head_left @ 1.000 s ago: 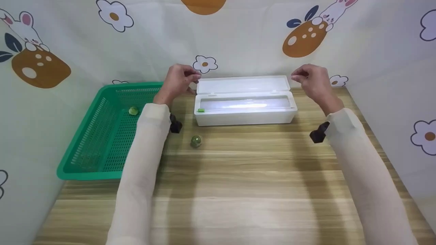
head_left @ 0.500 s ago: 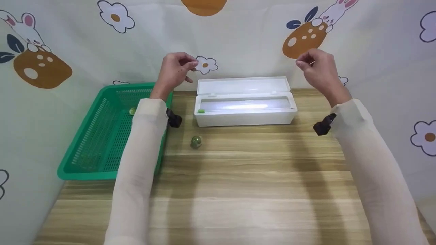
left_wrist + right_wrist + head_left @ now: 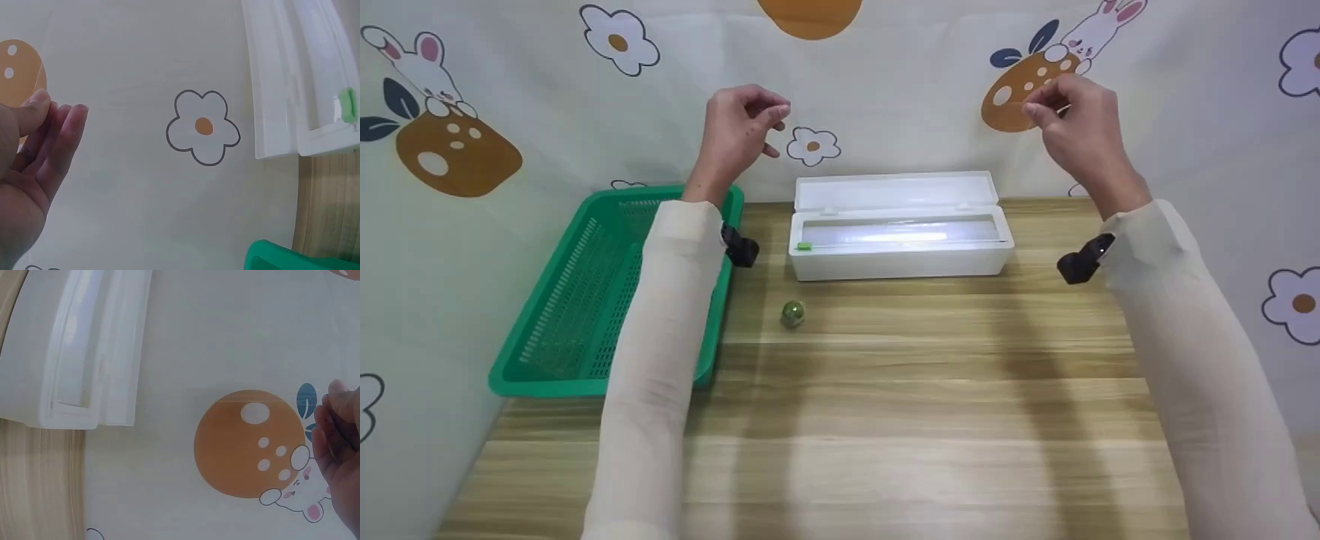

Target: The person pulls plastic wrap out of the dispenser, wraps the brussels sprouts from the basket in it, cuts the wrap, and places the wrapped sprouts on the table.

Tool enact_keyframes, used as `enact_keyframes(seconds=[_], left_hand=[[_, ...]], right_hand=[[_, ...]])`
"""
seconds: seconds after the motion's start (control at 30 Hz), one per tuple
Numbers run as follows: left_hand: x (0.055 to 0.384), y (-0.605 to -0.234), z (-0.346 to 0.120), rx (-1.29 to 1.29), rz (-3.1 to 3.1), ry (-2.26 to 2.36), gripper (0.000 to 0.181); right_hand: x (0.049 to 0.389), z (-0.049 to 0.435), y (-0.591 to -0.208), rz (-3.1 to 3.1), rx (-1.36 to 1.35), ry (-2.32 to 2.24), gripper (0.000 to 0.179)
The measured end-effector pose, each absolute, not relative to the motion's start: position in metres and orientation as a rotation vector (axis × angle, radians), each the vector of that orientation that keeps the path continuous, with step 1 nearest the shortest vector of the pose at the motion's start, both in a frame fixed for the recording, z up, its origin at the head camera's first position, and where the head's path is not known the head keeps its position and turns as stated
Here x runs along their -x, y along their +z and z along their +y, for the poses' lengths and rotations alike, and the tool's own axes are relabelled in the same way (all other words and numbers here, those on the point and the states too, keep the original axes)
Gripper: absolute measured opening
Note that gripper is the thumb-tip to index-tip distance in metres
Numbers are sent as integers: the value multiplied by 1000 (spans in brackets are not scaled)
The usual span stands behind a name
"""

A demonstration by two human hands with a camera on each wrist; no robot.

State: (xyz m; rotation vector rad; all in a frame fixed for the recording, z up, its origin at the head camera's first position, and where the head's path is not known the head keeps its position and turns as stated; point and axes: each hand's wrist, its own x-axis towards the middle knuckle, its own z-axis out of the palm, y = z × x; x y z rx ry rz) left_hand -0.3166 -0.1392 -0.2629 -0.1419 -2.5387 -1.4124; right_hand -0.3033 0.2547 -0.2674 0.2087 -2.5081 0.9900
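A white cling film dispenser (image 3: pixel 900 265) stands at the back of the table with its lid raised. Inside lies a shiny roll of clear cling film (image 3: pixel 900 234), and a green slider (image 3: pixel 804 246) sits at the left of its front rail. My left hand (image 3: pixel 741 131) is raised above the dispenser's left end, thumb and finger pinching the nearly invisible film edge. On the other side my right hand (image 3: pixel 1080 124) pinches the film likewise, higher than the lid. A faint film line runs from the fingertips in both wrist views. The sheet itself barely shows.
A green plastic basket (image 3: pixel 551 388) is on the left, partly behind my left sleeve. A small glossy round green thing (image 3: pixel 793 313) lies on the wooden table (image 3: pixel 915 390) before the dispenser. A patterned cloth (image 3: pixel 900 82) hangs close behind.
Both hands have risen from beside the dispenser's lid to well above it, spreading slightly apart, still pinching. My left sleeve now hides the green ball in the basket. The dispenser stays put.
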Motion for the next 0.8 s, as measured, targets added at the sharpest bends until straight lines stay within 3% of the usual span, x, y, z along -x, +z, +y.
enact_keyframes(seconds=[0.8], left_hand=[[292,-222,-133,264,-2297,-1463,26]], right_hand=[[291,260,-230,-2275,-165,1201,22]])
